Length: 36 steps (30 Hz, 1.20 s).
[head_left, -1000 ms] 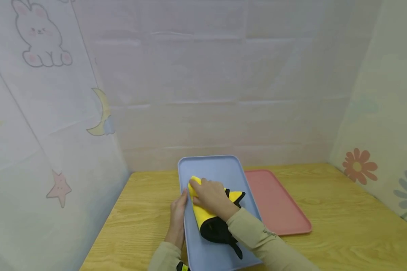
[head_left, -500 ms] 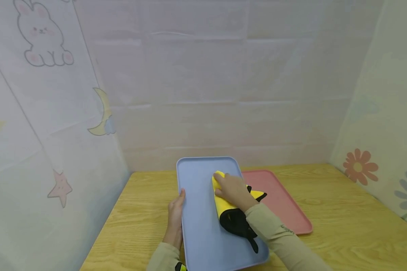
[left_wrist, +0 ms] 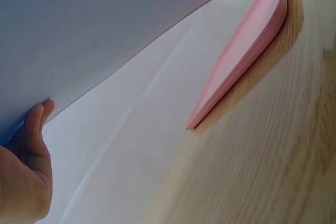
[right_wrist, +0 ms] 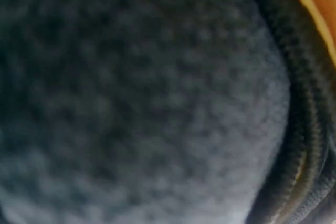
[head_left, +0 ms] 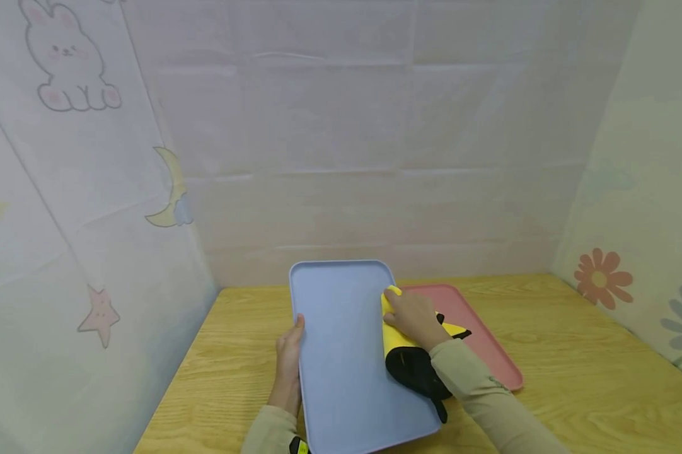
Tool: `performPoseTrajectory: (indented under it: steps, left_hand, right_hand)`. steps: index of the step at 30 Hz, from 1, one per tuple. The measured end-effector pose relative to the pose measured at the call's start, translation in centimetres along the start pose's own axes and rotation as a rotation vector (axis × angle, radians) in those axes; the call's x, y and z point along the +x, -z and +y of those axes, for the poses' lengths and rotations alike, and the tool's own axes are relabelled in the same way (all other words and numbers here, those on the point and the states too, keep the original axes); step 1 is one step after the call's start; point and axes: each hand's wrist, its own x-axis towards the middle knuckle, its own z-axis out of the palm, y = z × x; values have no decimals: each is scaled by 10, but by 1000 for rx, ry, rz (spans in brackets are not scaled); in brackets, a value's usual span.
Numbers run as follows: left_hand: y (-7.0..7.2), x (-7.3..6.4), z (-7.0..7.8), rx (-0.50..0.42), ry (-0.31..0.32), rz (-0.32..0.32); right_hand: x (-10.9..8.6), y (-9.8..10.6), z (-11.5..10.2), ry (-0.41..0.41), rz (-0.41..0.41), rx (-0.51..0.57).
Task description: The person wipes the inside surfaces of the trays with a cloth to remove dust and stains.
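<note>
A blue tray [head_left: 341, 353] is held up at a tilt, its inner face toward the head camera. My left hand [head_left: 287, 362] grips its left edge, thumb at the rim; in the left wrist view the fingers of this left hand [left_wrist: 31, 166] reach behind the tray's underside [left_wrist: 100, 35]. My right hand [head_left: 415, 318] holds a bunched yellow and black cloth [head_left: 398, 337] against the tray's right side. The cloth's black part [head_left: 411, 369] hangs below the hand, and in the right wrist view the dark fabric [right_wrist: 142, 98] fills nearly everything.
A pink tray [head_left: 477, 334] lies on the wooden table [head_left: 573, 353] behind and right of the blue one, partly covered by the right hand and cloth. Printed sheets form a back wall [head_left: 341, 145] and side walls around the table.
My right hand has moved the cloth rightward across the blue tray, from its left-middle to its right edge. The tray has shifted slightly left with my left hand still gripping it.
</note>
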Motion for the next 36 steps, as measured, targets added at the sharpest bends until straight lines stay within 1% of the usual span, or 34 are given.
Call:
performPoseTrajectory:
  steps: [5, 8, 13, 15, 21, 25, 29, 33, 36]
  left_hand:
    - [0, 0, 0, -6, 2, -26]
    - [0, 0, -1, -11, 4, -34]
    - [-1, 0, -2, 5, 11, -23]
    - [-2, 0, -4, 7, 12, -21]
    - [-4, 0, -4, -41, 41, -29]
    - [-7, 0, -4, -42, 44, -24]
    - [-11, -2, -4, -35, 39, -12]
    - [-14, -4, -4, -31, 39, 22]
    - [-16, -3, -6, -53, 44, 38]
  right_hand:
    - [-3, -3, 1, 27, 25, 42]
    - [-4, -4, -1, 40, 12, 86]
    - [-4, -5, -9, 70, -5, 104]
    - [-5, -4, -15, 71, -9, 114]
    - [-4, 1, -37, 45, -60, 170]
    - [-2, 3, -49, 44, -83, 182]
    - [-1, 2, -61, 76, -80, 175]
    - [1, 3, -76, 135, -60, 169]
    - [1, 5, -87, 182, -33, 160]
